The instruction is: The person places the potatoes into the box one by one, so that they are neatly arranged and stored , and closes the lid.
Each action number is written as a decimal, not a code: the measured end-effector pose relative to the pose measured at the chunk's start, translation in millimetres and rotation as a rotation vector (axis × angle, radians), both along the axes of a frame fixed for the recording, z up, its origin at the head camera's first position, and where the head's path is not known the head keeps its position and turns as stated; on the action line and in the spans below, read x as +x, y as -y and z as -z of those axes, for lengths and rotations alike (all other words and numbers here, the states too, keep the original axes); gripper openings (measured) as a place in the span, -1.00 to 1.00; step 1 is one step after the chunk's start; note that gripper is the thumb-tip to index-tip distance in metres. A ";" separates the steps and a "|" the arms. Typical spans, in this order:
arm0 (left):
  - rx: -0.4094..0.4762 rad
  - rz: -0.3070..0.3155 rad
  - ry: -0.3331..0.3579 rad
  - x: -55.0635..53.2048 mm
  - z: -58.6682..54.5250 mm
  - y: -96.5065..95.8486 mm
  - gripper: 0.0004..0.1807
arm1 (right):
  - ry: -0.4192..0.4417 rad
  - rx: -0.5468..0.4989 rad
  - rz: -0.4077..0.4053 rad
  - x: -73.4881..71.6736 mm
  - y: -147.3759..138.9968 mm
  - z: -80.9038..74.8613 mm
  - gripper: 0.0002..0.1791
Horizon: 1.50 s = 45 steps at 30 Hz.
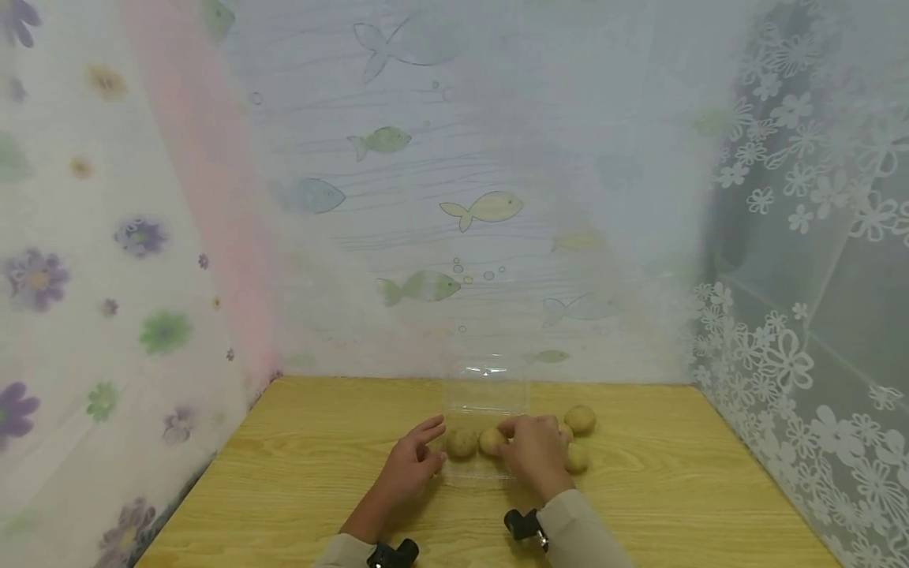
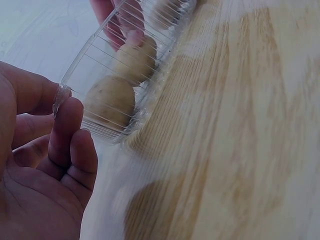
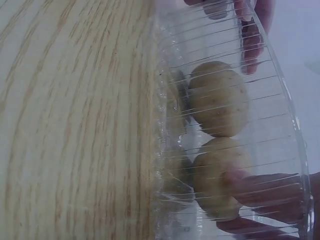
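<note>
A clear plastic clamshell box (image 2: 95, 50) sits on the table with its lid (image 1: 486, 383) raised at the back. Inside are two potatoes side by side, a left potato (image 1: 461, 442) and a right potato (image 1: 490, 442). My left hand (image 1: 412, 465) pinches the box's left edge between thumb and fingers, seen close up in the left wrist view. Reaching into the box from the right, my right hand (image 1: 537, 454) holds the right potato. Through the ribbed wall in the right wrist view, its fingers (image 3: 260, 192) press on that potato (image 3: 215, 175).
To the right of the box lie more potatoes: one at the back (image 1: 580, 420), one nearer the front (image 1: 577, 458), and another (image 1: 566, 432) partly hidden by my right hand. The wooden table (image 1: 319, 442) is bordered by patterned curtains (image 1: 398, 347) at the back and sides.
</note>
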<state>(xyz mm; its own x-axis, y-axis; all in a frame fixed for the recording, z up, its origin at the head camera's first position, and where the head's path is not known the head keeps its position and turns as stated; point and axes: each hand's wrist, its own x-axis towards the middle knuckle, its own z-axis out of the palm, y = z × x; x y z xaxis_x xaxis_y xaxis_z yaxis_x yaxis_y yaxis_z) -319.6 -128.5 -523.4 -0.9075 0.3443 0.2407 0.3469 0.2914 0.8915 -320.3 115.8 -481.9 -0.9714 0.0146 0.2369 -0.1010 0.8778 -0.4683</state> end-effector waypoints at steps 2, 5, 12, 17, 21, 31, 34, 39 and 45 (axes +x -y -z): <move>0.005 0.001 0.004 -0.6 -0.5 -0.2 -0.43 | -0.006 0.001 0.018 -1.3 0.9 0.5 -0.59; 0.018 -0.001 0.015 -1.3 -1.6 -0.3 -0.43 | -0.009 -0.019 0.039 -2.9 2.4 1.5 -0.60; 0.048 0.008 0.037 -2.0 -2.8 1.3 -0.41 | -0.006 -0.038 0.077 -3.8 6.6 3.5 -0.64; 0.043 0.015 0.033 -4.7 -1.2 3.1 -0.41 | -0.005 -0.045 0.077 -5.5 7.9 6.6 -0.65; 0.037 0.018 0.029 -7.9 -0.2 4.9 -0.41 | -0.015 -0.059 0.068 -8.4 6.8 10.0 -0.64; 0.029 0.033 0.043 -16.0 0.0 6.8 -0.41 | -0.023 -0.087 0.044 -11.9 5.3 11.7 -0.69; 0.022 0.026 0.032 -16.9 2.1 9.0 -0.42 | -0.015 -0.110 0.024 -11.8 5.7 10.1 -0.70; 0.034 0.039 0.045 -18.6 6.0 11.3 -0.42 | 0.007 -0.185 -0.006 -13.5 2.2 5.4 -0.72; 0.040 0.032 0.020 -23.8 5.8 8.4 -0.42 | -0.015 -0.242 -0.073 -22.8 -12.2 -9.3 -0.72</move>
